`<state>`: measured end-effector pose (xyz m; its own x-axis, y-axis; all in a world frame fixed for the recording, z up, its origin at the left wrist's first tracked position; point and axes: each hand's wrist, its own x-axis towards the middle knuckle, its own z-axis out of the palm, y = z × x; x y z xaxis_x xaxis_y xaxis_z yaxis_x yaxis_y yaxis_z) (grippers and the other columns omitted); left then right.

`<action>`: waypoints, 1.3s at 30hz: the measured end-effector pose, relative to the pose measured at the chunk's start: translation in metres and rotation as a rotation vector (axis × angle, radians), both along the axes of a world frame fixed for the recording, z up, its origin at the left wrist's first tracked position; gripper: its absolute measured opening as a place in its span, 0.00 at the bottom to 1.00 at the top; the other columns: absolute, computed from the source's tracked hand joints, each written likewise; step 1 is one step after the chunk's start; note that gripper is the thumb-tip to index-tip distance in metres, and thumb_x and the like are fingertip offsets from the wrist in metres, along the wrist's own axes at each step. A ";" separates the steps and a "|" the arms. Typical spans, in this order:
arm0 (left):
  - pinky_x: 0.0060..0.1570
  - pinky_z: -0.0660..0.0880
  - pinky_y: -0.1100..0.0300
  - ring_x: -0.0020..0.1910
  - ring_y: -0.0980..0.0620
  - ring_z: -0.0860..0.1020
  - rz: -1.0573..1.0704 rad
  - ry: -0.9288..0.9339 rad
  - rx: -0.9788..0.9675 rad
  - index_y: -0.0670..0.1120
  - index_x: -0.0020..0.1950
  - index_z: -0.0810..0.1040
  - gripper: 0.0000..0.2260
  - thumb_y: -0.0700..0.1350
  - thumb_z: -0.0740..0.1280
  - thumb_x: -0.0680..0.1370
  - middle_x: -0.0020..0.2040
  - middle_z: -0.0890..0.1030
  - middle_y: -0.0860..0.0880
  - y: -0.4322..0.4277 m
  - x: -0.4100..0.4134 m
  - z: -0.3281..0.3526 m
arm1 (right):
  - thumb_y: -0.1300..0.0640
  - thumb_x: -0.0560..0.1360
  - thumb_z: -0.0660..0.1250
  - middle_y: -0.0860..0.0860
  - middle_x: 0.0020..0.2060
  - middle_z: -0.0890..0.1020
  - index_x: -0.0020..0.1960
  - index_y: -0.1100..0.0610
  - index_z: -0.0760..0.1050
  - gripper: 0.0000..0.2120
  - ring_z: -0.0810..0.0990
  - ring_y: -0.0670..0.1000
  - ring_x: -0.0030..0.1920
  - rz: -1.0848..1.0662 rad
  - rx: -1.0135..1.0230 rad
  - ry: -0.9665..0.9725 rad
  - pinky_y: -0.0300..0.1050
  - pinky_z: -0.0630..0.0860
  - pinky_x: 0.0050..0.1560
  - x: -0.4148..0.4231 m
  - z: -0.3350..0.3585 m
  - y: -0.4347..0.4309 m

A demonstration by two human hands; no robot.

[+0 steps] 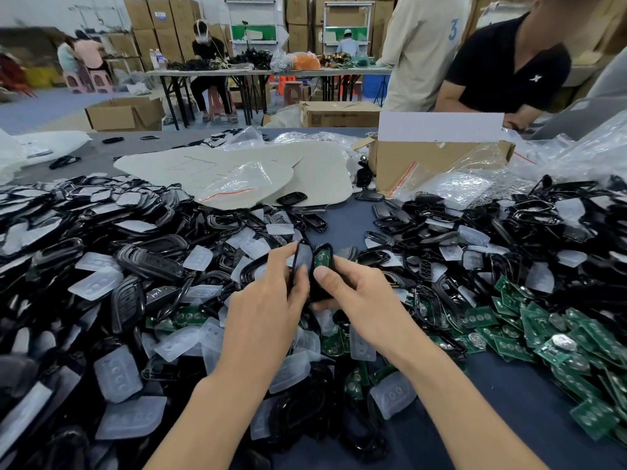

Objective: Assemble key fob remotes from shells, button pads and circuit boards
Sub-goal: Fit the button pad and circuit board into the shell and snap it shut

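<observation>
Over the table's middle, the shell half [318, 289] carrying a circuit board [321, 258] is gripped upright by the right hand [358, 298], with the cover [303, 259], pinched by the left hand [271, 300], held just beside its left, long axes parallel.

Both forearms reached in from the table's near edge and met above its middle. The left hand [268, 296] pinched a black shell half [303, 258] between thumb and curled fingers. The right hand [356, 293] gripped a second shell [318, 289], thumb on top and fingers curled beneath.
</observation>
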<state>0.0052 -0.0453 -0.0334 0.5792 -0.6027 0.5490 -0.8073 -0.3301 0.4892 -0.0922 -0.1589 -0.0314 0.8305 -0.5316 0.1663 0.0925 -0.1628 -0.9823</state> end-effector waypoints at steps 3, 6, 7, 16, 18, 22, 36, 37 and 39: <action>0.25 0.64 0.59 0.25 0.50 0.73 0.002 -0.016 -0.004 0.48 0.64 0.71 0.15 0.53 0.58 0.81 0.29 0.74 0.52 0.001 -0.001 0.002 | 0.55 0.84 0.61 0.45 0.43 0.84 0.56 0.60 0.80 0.12 0.86 0.51 0.50 0.030 0.050 -0.011 0.41 0.82 0.50 0.000 -0.001 0.001; 0.25 0.62 0.62 0.25 0.50 0.73 0.000 -0.042 -0.009 0.48 0.64 0.71 0.15 0.52 0.59 0.80 0.29 0.72 0.54 0.001 -0.002 0.003 | 0.55 0.84 0.61 0.53 0.47 0.85 0.57 0.61 0.80 0.12 0.85 0.49 0.53 0.031 0.107 -0.031 0.43 0.82 0.52 0.001 -0.002 0.002; 0.24 0.64 0.61 0.25 0.50 0.74 -0.004 -0.057 -0.005 0.47 0.64 0.71 0.15 0.52 0.59 0.81 0.29 0.71 0.55 0.001 -0.002 0.003 | 0.56 0.84 0.61 0.55 0.49 0.86 0.57 0.60 0.80 0.11 0.85 0.50 0.54 0.038 0.136 -0.039 0.43 0.82 0.53 0.001 -0.002 0.002; 0.43 0.71 0.65 0.49 0.55 0.78 -0.192 -0.040 0.017 0.53 0.74 0.66 0.20 0.55 0.50 0.84 0.54 0.82 0.53 0.006 0.000 0.002 | 0.51 0.77 0.70 0.53 0.53 0.86 0.58 0.58 0.82 0.14 0.85 0.51 0.56 0.091 0.370 -0.105 0.44 0.82 0.54 0.002 0.000 0.002; 0.54 0.70 0.65 0.54 0.58 0.74 -0.247 -0.043 0.035 0.51 0.77 0.66 0.22 0.52 0.50 0.84 0.59 0.79 0.52 0.006 0.000 0.002 | 0.51 0.76 0.70 0.55 0.54 0.86 0.59 0.58 0.82 0.15 0.85 0.53 0.56 0.088 0.402 -0.119 0.45 0.82 0.53 0.002 0.000 0.003; 0.44 0.77 0.56 0.47 0.55 0.75 -0.234 -0.098 0.099 0.52 0.79 0.62 0.24 0.51 0.49 0.82 0.53 0.77 0.53 0.005 -0.002 0.004 | 0.54 0.79 0.69 0.53 0.47 0.86 0.60 0.60 0.81 0.14 0.86 0.49 0.43 0.087 0.430 -0.125 0.39 0.81 0.41 0.001 0.002 0.003; 0.44 0.76 0.60 0.47 0.53 0.77 -0.245 0.255 -0.245 0.61 0.71 0.71 0.16 0.54 0.58 0.83 0.52 0.74 0.59 -0.001 -0.003 0.004 | 0.56 0.76 0.74 0.39 0.50 0.86 0.50 0.31 0.81 0.17 0.84 0.42 0.53 -0.082 0.058 -0.130 0.35 0.79 0.51 0.002 0.009 0.011; 0.45 0.77 0.60 0.49 0.54 0.77 -0.258 0.301 -0.260 0.62 0.69 0.73 0.15 0.53 0.59 0.82 0.51 0.75 0.58 -0.002 -0.003 0.004 | 0.57 0.76 0.74 0.38 0.50 0.86 0.49 0.29 0.80 0.19 0.84 0.41 0.53 -0.075 0.048 -0.133 0.33 0.79 0.51 0.003 0.009 0.012; 0.46 0.79 0.57 0.49 0.56 0.79 -0.283 0.392 -0.280 0.63 0.65 0.76 0.13 0.50 0.62 0.82 0.51 0.77 0.56 -0.004 -0.003 0.005 | 0.57 0.76 0.74 0.39 0.50 0.86 0.49 0.28 0.80 0.21 0.84 0.41 0.52 -0.068 0.045 -0.146 0.32 0.78 0.50 0.004 0.009 0.014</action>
<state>0.0020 -0.0488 -0.0286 0.6089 -0.6267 0.4864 -0.5852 0.0591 0.8088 -0.0879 -0.1447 -0.0228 0.7610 -0.5957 0.2570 0.2248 -0.1295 -0.9658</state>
